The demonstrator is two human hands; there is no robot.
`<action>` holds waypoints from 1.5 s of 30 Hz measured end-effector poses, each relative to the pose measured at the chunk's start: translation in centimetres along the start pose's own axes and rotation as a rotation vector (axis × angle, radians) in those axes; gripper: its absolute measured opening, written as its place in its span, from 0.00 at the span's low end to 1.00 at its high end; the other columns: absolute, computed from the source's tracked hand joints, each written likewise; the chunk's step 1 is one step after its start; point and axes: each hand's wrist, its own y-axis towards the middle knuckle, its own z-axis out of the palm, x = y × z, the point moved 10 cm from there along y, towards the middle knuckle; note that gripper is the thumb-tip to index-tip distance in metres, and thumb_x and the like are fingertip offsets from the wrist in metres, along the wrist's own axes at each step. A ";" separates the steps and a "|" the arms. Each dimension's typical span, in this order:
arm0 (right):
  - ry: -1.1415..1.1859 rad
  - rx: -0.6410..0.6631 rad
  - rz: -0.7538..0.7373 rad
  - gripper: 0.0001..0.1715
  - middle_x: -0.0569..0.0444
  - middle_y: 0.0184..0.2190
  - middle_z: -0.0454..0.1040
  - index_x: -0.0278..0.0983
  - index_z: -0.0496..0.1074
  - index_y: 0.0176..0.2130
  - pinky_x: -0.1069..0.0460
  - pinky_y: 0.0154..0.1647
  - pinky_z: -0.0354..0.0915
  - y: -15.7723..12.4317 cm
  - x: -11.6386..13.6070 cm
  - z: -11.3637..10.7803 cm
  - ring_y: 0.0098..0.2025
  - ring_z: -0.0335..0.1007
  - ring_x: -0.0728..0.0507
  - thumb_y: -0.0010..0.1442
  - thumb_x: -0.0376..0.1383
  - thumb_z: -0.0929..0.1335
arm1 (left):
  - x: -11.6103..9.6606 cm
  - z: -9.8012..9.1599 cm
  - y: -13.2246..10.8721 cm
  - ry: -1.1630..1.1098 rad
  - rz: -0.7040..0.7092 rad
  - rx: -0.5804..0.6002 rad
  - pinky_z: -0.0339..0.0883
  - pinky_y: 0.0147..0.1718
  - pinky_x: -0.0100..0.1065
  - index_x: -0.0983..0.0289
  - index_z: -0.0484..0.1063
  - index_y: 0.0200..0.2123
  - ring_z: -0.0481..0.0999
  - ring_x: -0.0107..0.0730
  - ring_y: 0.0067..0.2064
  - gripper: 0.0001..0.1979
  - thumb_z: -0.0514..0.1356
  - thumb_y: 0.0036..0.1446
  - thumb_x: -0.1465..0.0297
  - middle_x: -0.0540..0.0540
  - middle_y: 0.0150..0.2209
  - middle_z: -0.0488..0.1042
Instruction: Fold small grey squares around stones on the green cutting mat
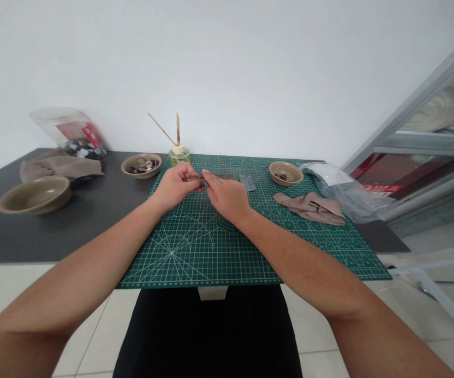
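Observation:
My left hand (179,185) and my right hand (230,198) meet above the green cutting mat (195,257), fingertips pinched together. Between them shows a small dark grey piece (205,181), too small and too covered by fingers to name. Just behind my right hand lies a flat brownish piece (226,176), partly hidden. A small clear plastic sheet or bag (247,182) is to its right. Behind my left hand stands a glass jar (179,154) with a pale top and two thin sticks poking out.
A bowl of dark and pale pieces (141,166) sits left, a bowl with few dark pieces (286,173) right. Around them are a brown cloth (311,207), a plastic bag (341,191), a larger bowl (34,196), another cloth (59,165) and a clear container (78,131).

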 end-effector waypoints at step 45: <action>0.090 -0.006 -0.019 0.27 0.47 0.60 0.72 0.36 0.62 0.66 0.49 0.50 0.67 0.1 0.2 -0.1 0.51 0.76 0.42 0.71 0.34 0.56 | 0.1 0.8 0.0 -0.012 -0.012 0.077 0.71 0.26 0.30 0.62 0.63 0.29 0.77 0.28 0.24 0.12 0.66 0.47 0.71 0.47 0.21 0.75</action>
